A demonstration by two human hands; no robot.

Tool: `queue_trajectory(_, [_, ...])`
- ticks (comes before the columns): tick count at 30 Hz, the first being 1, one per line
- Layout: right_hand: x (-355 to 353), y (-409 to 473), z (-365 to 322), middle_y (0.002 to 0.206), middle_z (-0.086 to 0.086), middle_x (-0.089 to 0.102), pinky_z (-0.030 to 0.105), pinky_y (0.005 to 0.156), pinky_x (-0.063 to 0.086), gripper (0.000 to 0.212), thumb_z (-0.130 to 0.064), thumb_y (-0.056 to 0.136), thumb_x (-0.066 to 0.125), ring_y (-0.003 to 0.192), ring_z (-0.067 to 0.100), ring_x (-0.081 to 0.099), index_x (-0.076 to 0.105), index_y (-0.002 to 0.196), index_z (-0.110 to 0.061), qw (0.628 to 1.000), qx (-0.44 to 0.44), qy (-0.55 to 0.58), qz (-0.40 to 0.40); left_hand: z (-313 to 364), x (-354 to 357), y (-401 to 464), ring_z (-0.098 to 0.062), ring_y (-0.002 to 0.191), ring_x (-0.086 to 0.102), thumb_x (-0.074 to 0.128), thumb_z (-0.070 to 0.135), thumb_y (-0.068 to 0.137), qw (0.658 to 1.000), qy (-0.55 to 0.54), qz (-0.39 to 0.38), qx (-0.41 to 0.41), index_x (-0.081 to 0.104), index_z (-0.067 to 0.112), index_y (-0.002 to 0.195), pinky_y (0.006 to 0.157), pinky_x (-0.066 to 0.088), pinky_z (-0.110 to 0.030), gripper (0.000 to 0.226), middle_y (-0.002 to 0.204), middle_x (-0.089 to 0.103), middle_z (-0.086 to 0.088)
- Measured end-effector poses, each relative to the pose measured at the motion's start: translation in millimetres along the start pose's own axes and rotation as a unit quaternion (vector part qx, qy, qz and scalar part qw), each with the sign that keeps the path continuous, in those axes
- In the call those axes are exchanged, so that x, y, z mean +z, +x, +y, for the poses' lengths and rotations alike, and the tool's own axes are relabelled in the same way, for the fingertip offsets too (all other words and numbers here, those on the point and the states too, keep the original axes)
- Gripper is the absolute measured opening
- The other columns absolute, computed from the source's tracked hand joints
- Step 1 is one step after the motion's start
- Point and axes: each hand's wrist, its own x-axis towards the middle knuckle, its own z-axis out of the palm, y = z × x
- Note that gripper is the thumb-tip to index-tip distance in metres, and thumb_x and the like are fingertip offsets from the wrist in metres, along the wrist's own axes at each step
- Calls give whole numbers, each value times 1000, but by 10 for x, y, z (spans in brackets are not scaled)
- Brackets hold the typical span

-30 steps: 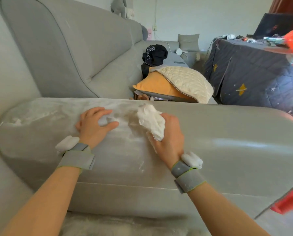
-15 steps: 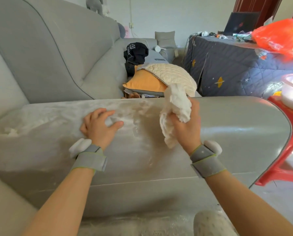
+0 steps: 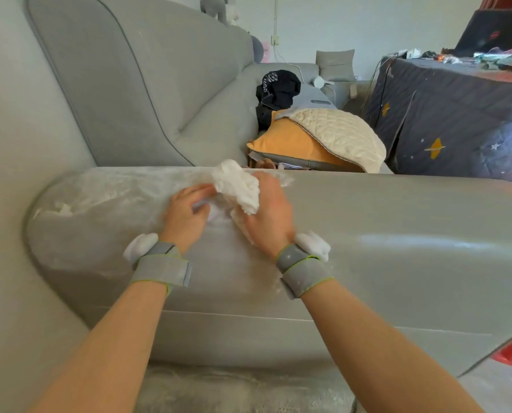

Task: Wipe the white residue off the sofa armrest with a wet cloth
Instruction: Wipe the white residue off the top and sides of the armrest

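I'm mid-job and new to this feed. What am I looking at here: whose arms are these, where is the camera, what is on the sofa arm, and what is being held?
There is no machine: these are a person's bare arms, seen from one wide-angle camera worn on the head, looking forward and down. Each wrist carries a grey strap. The grey surface across the picture is the sofa armrest. White residue is smeared over its left part; the right part looks clean. The right hand has a crumpled white cloth in its grip, against the armrest's top. The left hand lies beside it on the armrest, fingertips near the cloth. Behind lie an orange cushion and a cream quilted pad.
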Motion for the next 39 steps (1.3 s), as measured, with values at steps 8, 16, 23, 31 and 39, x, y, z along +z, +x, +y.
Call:
queue_trajectory(8, [-196,-190,-6,90,-17,56,10,71,41,32,-23,80,58,85,1,57,50,110,-22,977,47,204,-50,-36,73,-1,-26,120,52,62,4,86,1000,-8,24,3,63,3,116,106,38,-36,30,125,58,-13])
queue_trajectory(16, [-924,-678,606,73,6,56,20,60,41,30,-21,73,57,64,6,51,57,82,7,975,29,154,158,-79,145,-34,-26,123,50,68,20,83,998,34,45,8,65,7,115,110,34,-36,35,127,58,-11])
queue_trajectory(23, [-871,-1233,984,113,-3,55,39,79,41,38,-24,73,62,96,26,46,51,109,-19,971,6,-118,206,-97,152,-11,-24,125,48,47,56,66,997,49,63,22,65,13,115,111,32,-40,68,128,59,-5])
queue_trajectory(31, [-184,-1294,793,119,6,57,21,90,31,37,-9,77,62,92,31,44,47,109,-20,960,-4,-105,261,-179,209,1,-25,125,47,51,39,76,991,76,88,59,66,15,114,111,30,-41,47,127,59,-4])
queue_trajectory(39, [504,-1566,658,129,-3,47,32,77,51,48,-10,71,66,104,26,37,48,114,-25,989,-114,-97,15,-202,166,21,-20,126,46,56,40,75,996,39,68,48,66,19,115,113,30,-40,46,129,58,0])
